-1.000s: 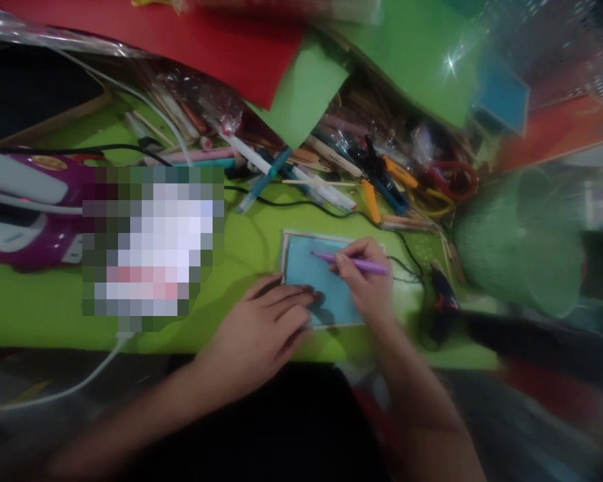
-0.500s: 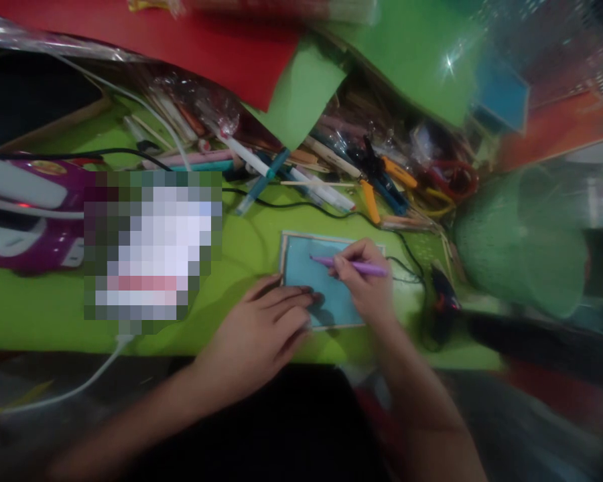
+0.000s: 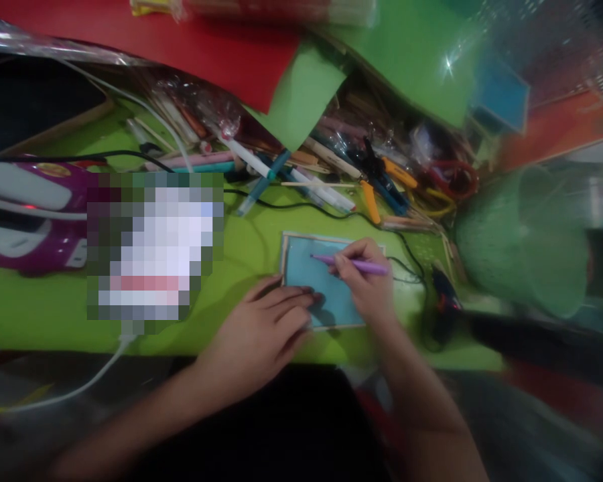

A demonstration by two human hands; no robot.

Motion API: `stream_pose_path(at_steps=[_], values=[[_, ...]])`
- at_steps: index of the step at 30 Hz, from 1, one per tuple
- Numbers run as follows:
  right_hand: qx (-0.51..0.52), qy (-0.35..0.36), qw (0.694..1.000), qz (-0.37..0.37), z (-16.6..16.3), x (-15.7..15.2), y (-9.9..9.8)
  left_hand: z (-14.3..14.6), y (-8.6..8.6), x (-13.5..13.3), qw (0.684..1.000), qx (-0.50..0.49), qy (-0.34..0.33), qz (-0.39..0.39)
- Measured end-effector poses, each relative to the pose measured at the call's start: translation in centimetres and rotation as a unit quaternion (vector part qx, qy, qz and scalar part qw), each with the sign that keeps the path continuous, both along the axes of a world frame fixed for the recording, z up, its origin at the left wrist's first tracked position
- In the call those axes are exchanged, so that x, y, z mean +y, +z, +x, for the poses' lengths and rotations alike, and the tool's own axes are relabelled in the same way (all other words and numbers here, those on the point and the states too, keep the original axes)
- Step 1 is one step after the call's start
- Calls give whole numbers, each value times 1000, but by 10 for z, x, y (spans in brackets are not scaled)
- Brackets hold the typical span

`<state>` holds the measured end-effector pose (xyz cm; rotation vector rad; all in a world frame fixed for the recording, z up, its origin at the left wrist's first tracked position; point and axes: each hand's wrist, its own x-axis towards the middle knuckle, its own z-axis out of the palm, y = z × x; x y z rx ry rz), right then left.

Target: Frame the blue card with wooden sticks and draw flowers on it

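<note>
The green table (image 3: 241, 244) is spread beneath everything; along its far side a large red sheet (image 3: 226, 63) is laid over part of the clutter; at the right a green tub (image 3: 512, 241) is tilted, its mouth turned sideways; at the left a purple socket block (image 3: 63, 248) is set, beside a bright device (image 3: 163, 248) blurred into squares, with a white cable (image 3: 100, 368) hung over the near edge, presumably so that the working space is left free; orange-handled cutters (image 3: 369, 201) and a white pen (image 3: 248, 157) are heaped beyond, apparently kept within reach.

Before the body, a blue panel (image 3: 301, 268) edged with thin pale strips is laid flat on the table; the left hand (image 3: 261, 328) is rested on its near left corner, fingers close together and clamped on nothing, probably so that it is kept from sliding; by the right hand (image 3: 369, 284) a purple pen (image 3: 366, 267) is pinched between thumb and fingers, low-slanted, its tip pointed leftward over the panel, likely for fine control; whether the surface is touched cannot be told.
</note>
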<state>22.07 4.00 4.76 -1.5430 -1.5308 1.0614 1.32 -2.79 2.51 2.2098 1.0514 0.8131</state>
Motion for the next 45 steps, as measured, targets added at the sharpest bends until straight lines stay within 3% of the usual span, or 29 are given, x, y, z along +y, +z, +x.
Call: stream_pose_path(at_steps=[45], values=[[-4, 9, 1000, 1, -1, 1, 3, 1, 0, -1, 1000, 1, -1, -3]])
